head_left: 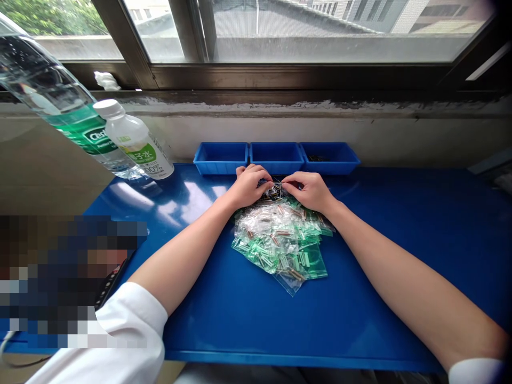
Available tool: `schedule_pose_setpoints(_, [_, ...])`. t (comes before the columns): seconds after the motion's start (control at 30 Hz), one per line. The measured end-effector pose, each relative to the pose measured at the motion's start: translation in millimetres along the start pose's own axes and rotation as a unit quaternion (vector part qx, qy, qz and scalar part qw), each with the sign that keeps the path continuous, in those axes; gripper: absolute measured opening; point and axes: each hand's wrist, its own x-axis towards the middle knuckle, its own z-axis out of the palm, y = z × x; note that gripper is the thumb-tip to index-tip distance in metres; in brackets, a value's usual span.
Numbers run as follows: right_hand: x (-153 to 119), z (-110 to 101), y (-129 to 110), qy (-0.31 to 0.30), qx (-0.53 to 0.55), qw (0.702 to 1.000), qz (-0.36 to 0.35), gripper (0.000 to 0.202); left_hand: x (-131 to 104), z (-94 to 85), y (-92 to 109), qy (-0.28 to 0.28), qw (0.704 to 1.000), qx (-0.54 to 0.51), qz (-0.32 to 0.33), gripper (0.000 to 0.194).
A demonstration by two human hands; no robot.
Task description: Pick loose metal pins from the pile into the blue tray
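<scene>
My left hand (253,185) and my right hand (309,189) face each other over a small heap of loose thin metal pieces (272,193), dark and silvery. Thumb and fingers are pinched together on both hands, and a fine bright line shows between the fingertips. What each hand pinches is too small to name. Just in front of the heap, several small clear and green-tinted plastic bags (276,229) lie piled up. Copper-coloured and pale thin pieces show inside them. The right wrist is close above the pile's right side.
Three joined blue bins stand behind the hands: a left bin (222,169), a middle bin (277,156) and a right bin (330,165) with some dark small pieces. A white-capped bottle (138,141) and a large water bottle (76,117) stand at the back left of the blue table (248,325).
</scene>
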Motion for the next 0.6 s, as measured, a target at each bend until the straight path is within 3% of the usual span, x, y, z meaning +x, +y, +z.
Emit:
schedule_pose_setpoints(0.17, [0, 0, 2, 0.033, -0.016, 0.999, 0.008, 0.016, 0, 2.3, -1, 0.02, 1.0, 0.007, -0.003, 0.025])
schedule_pose_setpoints(0.27, [1, -4, 6, 0.139, -0.052, 0.987, 0.057, 0.017, 0, 2.5, -1, 0.038, 0.999, 0.009, -0.017, 0.03])
schedule_pose_setpoints(0.4, [3, -15, 19, 0.279, -0.134, 0.939, 0.149, 0.017, 0, 1.9, 0, 0.052, 0.998, 0.007, -0.028, 0.029])
schedule_pose_setpoints(0.6, [1, -28, 40, 0.304, -0.182, 0.907, 0.229, 0.018, -1, 1.3, 2, 0.081, 0.996, 0.005, -0.029, 0.028])
